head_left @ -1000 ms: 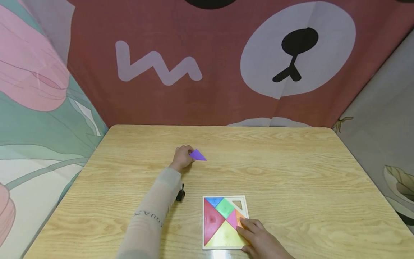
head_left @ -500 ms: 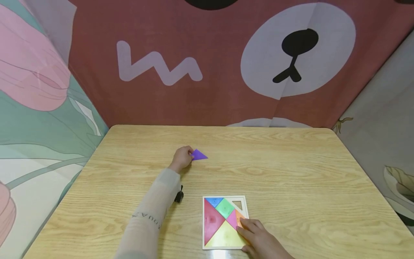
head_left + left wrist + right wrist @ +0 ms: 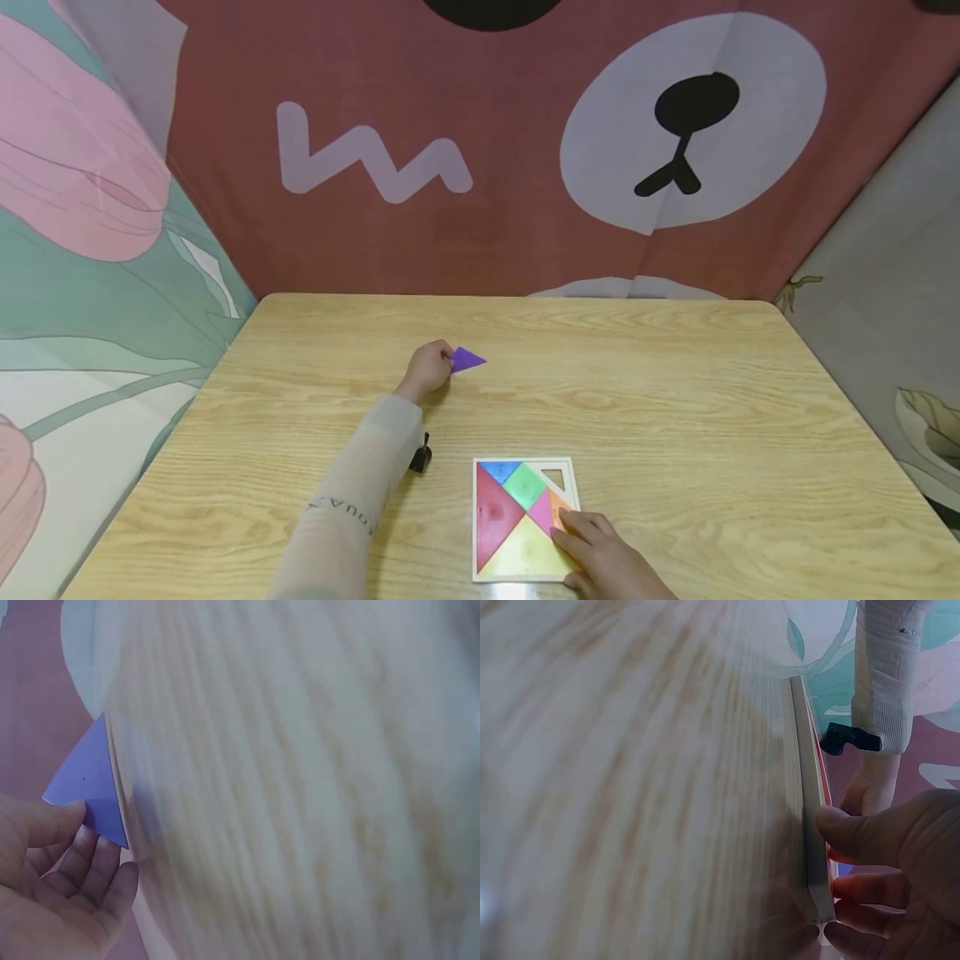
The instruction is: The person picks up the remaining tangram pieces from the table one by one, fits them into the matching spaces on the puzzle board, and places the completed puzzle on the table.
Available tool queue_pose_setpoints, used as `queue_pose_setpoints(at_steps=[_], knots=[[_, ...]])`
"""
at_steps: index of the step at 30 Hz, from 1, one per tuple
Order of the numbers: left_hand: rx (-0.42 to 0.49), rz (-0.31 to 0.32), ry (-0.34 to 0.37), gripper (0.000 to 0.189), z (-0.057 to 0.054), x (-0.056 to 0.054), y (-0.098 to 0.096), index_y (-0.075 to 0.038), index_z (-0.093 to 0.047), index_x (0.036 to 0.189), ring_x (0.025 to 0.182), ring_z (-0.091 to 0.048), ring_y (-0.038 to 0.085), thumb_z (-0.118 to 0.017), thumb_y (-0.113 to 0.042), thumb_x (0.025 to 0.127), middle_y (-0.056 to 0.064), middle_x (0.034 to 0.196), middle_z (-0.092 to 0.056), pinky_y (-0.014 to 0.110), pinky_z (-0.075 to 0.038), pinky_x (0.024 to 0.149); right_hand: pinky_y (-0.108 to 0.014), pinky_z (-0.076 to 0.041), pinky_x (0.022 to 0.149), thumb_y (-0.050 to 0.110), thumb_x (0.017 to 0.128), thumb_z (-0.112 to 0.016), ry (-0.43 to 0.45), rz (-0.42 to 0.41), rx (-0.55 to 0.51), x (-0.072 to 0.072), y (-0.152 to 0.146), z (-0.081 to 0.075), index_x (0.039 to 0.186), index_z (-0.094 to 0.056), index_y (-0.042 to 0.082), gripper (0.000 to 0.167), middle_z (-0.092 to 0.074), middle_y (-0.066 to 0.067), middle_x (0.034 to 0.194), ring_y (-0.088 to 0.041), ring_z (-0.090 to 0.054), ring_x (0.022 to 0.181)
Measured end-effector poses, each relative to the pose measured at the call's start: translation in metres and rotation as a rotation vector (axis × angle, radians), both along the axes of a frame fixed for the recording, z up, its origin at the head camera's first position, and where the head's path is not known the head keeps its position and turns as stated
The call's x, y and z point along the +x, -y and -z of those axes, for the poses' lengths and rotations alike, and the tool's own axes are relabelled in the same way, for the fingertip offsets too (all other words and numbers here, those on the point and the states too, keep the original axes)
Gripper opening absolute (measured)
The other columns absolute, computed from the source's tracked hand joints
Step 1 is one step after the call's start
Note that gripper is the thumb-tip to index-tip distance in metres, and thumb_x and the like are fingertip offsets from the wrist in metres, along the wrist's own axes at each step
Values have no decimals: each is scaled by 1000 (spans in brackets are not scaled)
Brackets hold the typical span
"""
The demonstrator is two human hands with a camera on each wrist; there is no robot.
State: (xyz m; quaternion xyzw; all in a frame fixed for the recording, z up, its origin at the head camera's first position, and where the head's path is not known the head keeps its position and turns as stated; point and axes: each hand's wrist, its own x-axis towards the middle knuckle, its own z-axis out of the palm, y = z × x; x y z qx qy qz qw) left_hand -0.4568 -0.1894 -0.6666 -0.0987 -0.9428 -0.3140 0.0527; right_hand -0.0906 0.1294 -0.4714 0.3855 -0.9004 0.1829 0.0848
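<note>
My left hand [image 3: 427,368], stretched toward the far part of the table, pinches a purple tangram triangle [image 3: 467,360]. In the left wrist view the thumb lies on the triangle's face [image 3: 90,776], with curled fingers behind. Whether the triangle touches the tabletop, I cannot tell. A square tangram tray [image 3: 527,579] lies near the front with red, yellow, blue, green, pink and orange pieces in it. Its upper right corner has a bare triangular spot. My right hand [image 3: 611,558] holds the tray's lower right corner, fingertips over the orange piece [image 3: 557,502] and yellow piece [image 3: 525,554].
The wooden table [image 3: 712,417] stretches to both sides of the tray. A red-brown printed backdrop [image 3: 495,242] rises behind its far edge, with patterned cloth [image 3: 90,308] at the left. A small black device [image 3: 422,458] sits at my left sleeve.
The purple triangle has turned a little in my left hand, and its sharp tip now points more squarely right. My right hand stays on the tray. The head view has shifted slightly.
</note>
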Motion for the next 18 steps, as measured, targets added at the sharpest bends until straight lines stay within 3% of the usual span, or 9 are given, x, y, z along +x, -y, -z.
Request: queue_pose_setpoints(at_steps=[1,2,3,5,7,11,13,14,18], knots=[[4,13,11,7,25,-16,5,-26,-60,84,71,-54,16,-60,-25,77,-7,79,-58,34,-43,62,-27,-46,67,21,63,-70,-2,-3,2,0,0,0,103,-60,0,46,-52,-15,110,-26,-45,93],[7,25,16,7,42,-27,7,-27,-59,84,72,-54,15,-60,-27,77,-8,80,-58,34,-43,63,-27,-46,67,22,63,-70,-5,-4,3,0,0,1,103,-61,0,46,-53,-16,109,-26,-45,93],[12,35,9,7,51,-32,8,-28,-59,84,72,-54,15,-61,-28,77,-8,80,-58,34,-43,63,-27,-46,66,22,63,-70,-5,-7,5,0,-1,1,103,-61,0,46,-52,-16,109,-26,-45,93],[4,39,5,6,51,-31,5,-28,-59,83,73,-54,14,-61,-27,77,-9,80,-58,32,-43,64,-28,-46,67,22,64,-70,-4,-9,9,0,-1,2,103,-61,0,45,-52,-16,110,-26,-45,93],[-1,31,13,4,27,-13,-1,-26,-59,81,73,-54,13,-60,-25,78,-8,79,-58,31,-43,64,-28,-46,67,22,64,-70,7,-5,14,-1,-1,2,103,-60,0,46,-52,-16,110,-27,-45,93],[-10,30,-3,6,-47,39,-18,-17,-60,82,73,-54,16,-58,-13,78,-2,81,-60,30,-43,64,-27,-46,67,21,65,-70,28,6,22,0,-1,1,104,-60,0,46,-52,-16,111,-27,-45,94],[12,58,-40,6,-74,58,-22,-13,-60,82,72,-53,16,-60,-11,77,0,80,-60,28,-42,62,-27,-46,67,21,65,-70,32,11,24,0,-1,0,105,-60,0,46,-52,-16,111,-27,-45,94],[32,80,-12,8,-88,66,-24,-12,-61,86,74,-54,16,-60,-11,78,2,82,-60,28,-43,64,-27,-46,67,21,65,-70,32,13,25,0,0,0,105,-60,0,46,-52,-15,111,-26,-45,94],[94,163,4,15,-114,82,-27,-10,-61,93,74,-53,14,-61,-14,79,1,81,-59,24,-42,63,-28,-46,66,20,64,-70,41,22,20,1,1,-3,105,-60,0,46,-52,-15,111,-26,-45,94]])
